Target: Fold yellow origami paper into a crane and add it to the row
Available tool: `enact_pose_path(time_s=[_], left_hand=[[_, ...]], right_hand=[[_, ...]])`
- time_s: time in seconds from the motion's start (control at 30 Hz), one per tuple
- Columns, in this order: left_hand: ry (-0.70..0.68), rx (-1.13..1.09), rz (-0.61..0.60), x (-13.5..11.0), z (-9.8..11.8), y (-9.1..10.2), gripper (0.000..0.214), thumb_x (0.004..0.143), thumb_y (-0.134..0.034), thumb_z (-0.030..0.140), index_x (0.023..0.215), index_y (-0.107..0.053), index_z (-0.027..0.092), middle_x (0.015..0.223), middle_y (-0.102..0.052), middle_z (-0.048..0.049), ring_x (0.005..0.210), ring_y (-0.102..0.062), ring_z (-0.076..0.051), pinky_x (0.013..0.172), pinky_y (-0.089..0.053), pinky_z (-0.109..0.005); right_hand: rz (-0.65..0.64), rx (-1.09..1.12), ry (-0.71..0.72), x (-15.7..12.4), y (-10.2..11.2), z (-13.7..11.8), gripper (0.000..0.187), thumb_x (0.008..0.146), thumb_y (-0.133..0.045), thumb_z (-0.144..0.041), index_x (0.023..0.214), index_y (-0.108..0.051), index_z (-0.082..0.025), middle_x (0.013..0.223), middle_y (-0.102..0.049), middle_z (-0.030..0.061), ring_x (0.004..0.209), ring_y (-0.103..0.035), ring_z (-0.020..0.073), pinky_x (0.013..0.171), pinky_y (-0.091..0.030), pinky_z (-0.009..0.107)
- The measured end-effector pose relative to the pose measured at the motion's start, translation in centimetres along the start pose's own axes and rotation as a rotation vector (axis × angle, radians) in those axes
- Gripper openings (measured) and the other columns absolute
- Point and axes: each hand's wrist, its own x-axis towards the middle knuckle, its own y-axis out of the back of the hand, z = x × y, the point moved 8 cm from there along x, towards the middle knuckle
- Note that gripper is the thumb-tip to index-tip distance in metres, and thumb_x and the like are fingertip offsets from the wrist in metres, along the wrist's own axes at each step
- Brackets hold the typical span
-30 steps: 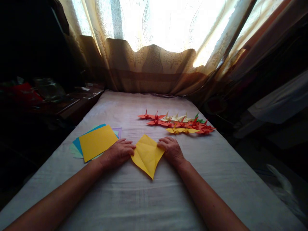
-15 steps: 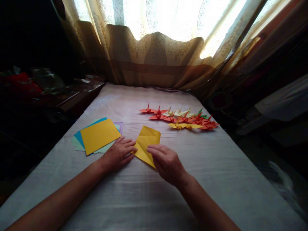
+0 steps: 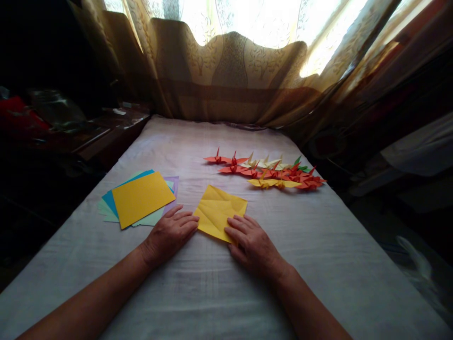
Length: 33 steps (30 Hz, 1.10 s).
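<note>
A yellow sheet of origami paper [image 3: 216, 208], marked with crossing creases, lies opened out on the white cloth. My left hand [image 3: 172, 230] rests flat with its fingers stretched, the fingertips at the sheet's left corner. On the near right part of the paper lie the spread fingers of my right hand [image 3: 249, 243]; its thumb is by the near edge. Left of my left hand is a stack of coloured paper, with a yellow sheet [image 3: 143, 198] on top and a blue sheet [image 3: 110, 202] and pale green ones showing beneath.
Several folded paper cranes, red [image 3: 233, 165], cream [image 3: 267, 163], yellow [image 3: 272, 183] and green [image 3: 300, 166], sit in rows at the back right. The cloth-covered surface [image 3: 198, 293] ends at a curtain [image 3: 226, 85]. A dark cabinet [image 3: 106, 137] stands at the left.
The yellow paper's right side has been unfolded outward, so it now looks squarer. My right hand has gone from a pinch to lying spread on it. The view has shifted slightly.
</note>
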Motion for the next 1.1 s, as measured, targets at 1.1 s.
enact_pose_path(time_s=[1.1], left_hand=[[0.057,0.050,-0.109,-0.4,2.7,-0.5,0.035,0.100,-0.046,0.029,0.129,-0.060,0.017,0.139,-0.059,-0.0099,0.132,-0.049,-0.027,0.115,-0.033,-0.044]], right_hand=[[0.350,0.024,-0.205,2.8,0.4,3.5,0.021,0.096,-0.054,-0.029,0.079,-0.063,-0.021,0.075,-0.069,0.0038,0.072,-0.061,0.0186,0.071,-0.041,0.029]])
